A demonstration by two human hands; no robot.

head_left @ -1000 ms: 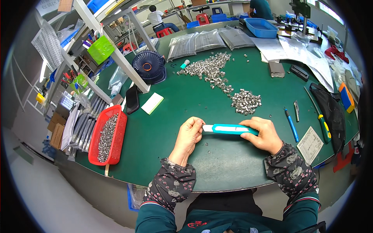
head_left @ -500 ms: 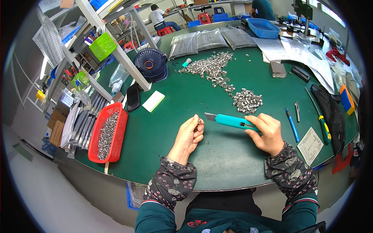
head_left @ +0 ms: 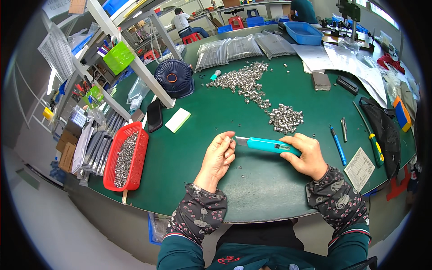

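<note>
My right hand (head_left: 307, 155) grips a teal utility knife (head_left: 265, 145) with its blade (head_left: 241, 141) out, pointing left. The blade's tip reaches the fingers of my left hand (head_left: 218, 157). That hand is closed in a pinch on a small metal ring (head_left: 232, 140), mostly hidden by the thumb and fingertips. Beyond the knife lies a round heap of small shiny metal rings (head_left: 286, 119). A longer heap of similar metal pieces (head_left: 245, 81) spreads behind it. On the left, a red plastic basket (head_left: 142, 155) holds many more small metal pieces.
At the left stand a dark fan (head_left: 173, 77), a black phone (head_left: 155, 115) and a pad of paper (head_left: 177, 120). A blue pen (head_left: 338, 146), a screwdriver (head_left: 374, 145) and a printed card (head_left: 359, 169) lie at the right. Bagged rods (head_left: 245, 47) line the back.
The knife has shifted slightly left, bringing its blade against the fingertips of my left hand. My left thumb and fingers have turned a little around the ring.
</note>
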